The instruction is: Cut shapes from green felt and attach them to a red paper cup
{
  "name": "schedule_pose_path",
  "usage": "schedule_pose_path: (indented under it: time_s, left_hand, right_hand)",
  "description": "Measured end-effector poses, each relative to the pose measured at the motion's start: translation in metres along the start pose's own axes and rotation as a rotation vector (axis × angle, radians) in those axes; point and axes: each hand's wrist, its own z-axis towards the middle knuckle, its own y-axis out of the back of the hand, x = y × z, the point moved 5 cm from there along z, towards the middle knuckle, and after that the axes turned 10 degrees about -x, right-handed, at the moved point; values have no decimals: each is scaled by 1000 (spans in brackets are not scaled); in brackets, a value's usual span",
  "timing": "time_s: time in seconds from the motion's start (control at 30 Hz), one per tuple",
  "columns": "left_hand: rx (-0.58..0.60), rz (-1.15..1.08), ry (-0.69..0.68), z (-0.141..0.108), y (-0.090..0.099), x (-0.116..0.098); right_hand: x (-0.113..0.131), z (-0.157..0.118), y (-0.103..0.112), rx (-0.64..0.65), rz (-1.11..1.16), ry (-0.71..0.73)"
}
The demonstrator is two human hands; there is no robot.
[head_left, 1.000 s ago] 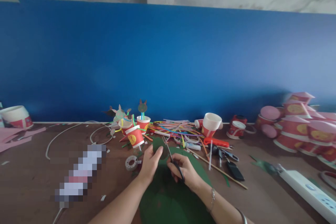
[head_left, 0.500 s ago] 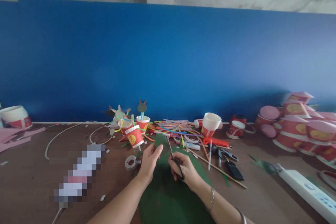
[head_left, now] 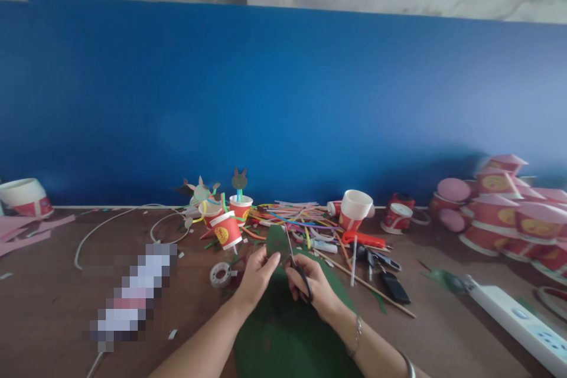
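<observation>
Coloured straws (head_left: 290,220) and a red paper cup (head_left: 226,230) are blocking the way beyond the green card (head_left: 283,336); a wooden stick (head_left: 367,287) is crossing its right, while a path is running left past a tape roll (head_left: 220,275).

No wording can be read anywhere. The red paper cup (head_left: 225,231) beyond and left of the left hand (head_left: 257,279) bears a yellow round emblem with marks too small to make out. The stacked cups (head_left: 496,218) well right of the right hand (head_left: 310,286) bear the same kind of emblem, equally illegible. The white power strip (head_left: 516,322) right of the right hand shows no legible marking.
</observation>
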Motion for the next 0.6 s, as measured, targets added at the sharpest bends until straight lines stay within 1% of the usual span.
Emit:
schedule_pose_path:
  time_s: [0.3, 0.5, 0.53, 0.6]
  left_hand:
    - [-32, 11, 21, -1, 2, -2]
    - [-200, 72, 1, 1, 10, 2]
    - [-201, 73, 0, 1, 10, 3]
    - [-166, 78, -7, 1, 9, 2]
  right_hand:
    - [-5, 3, 1, -6, -23, 22]
    - [-6, 3, 0, 20, -22, -9]
    - [-6, 2, 0, 24, -19, -13]
    - [-5, 1, -1, 26, -10, -10]
